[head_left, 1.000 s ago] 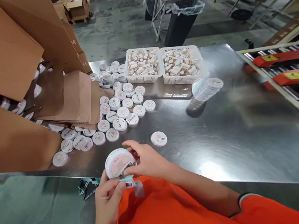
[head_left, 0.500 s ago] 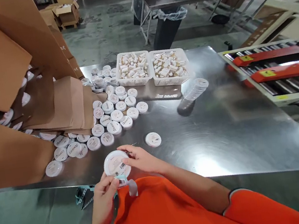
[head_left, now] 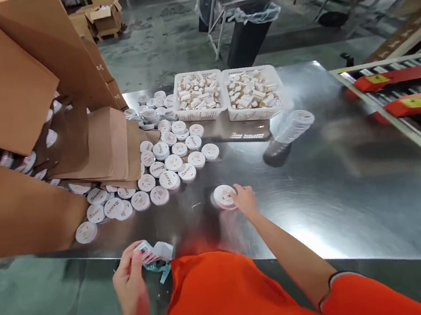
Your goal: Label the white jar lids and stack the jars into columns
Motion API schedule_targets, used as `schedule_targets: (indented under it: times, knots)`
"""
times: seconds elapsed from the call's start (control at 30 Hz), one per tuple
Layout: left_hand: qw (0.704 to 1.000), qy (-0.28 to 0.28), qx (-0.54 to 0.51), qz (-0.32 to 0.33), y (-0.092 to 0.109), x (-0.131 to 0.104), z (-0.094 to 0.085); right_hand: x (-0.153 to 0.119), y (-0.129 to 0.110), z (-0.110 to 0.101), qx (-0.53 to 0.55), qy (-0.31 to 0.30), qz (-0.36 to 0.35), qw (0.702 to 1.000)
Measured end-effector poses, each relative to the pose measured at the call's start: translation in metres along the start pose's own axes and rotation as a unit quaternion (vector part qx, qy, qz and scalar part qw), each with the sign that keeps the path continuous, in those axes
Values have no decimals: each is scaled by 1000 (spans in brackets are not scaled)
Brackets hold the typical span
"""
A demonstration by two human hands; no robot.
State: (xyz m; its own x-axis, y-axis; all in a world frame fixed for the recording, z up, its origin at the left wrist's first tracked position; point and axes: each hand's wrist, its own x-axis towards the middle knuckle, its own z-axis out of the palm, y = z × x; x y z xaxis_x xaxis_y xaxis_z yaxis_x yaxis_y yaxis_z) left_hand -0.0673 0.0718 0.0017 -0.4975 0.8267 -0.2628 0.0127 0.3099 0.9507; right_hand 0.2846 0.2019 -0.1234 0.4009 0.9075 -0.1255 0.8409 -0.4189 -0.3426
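Near the table's front edge, my left hand [head_left: 128, 274] pinches a small strip of labels [head_left: 148, 252], whose pale backing trails to the right. My right hand [head_left: 244, 198] is at the right side of a round white container [head_left: 224, 196] on the table, its fingers closed on the rim. That container appears to sit on top of another one. To the left, many similar round containers [head_left: 169, 180] lie spread out, some with dark lettering upward and some with small print.
A large open cardboard box [head_left: 24, 219] with more containers stands at the left. Two white baskets [head_left: 255, 113] of small bottles sit at the back. A clear plastic-wrapped stack [head_left: 294, 126] lies right of them. A roller conveyor [head_left: 396, 96] stands at the right.
The round container between my hands has left my left hand and now rests on the table at the one lying there. My right hand moved right with it; my left hand moved slightly left with the labels.
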Motion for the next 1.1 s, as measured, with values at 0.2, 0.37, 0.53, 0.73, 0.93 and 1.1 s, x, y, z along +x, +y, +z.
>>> schedule_targets:
  times: [0.2,0.37,0.53,0.73,0.93,1.1]
  knots:
    - [993,-48,67,89,10,-4,29,-73,-101,-43,410,-195,-192,870]
    - [982,-95,98,134,14,-6,37,-138,-165,-73,504,-363,-250,742]
    - [989,-113,2,100,15,-12,40,-144,-168,-75,506,-374,-209,749]
    - [991,-109,14,82,13,-9,42,-144,-167,-65,494,-375,-191,761]
    - [983,-102,120,94,0,2,46,-137,-165,-54,429,-278,-248,823]
    - [984,-105,137,33,-6,13,48,-93,-164,-20,429,-173,-193,865]
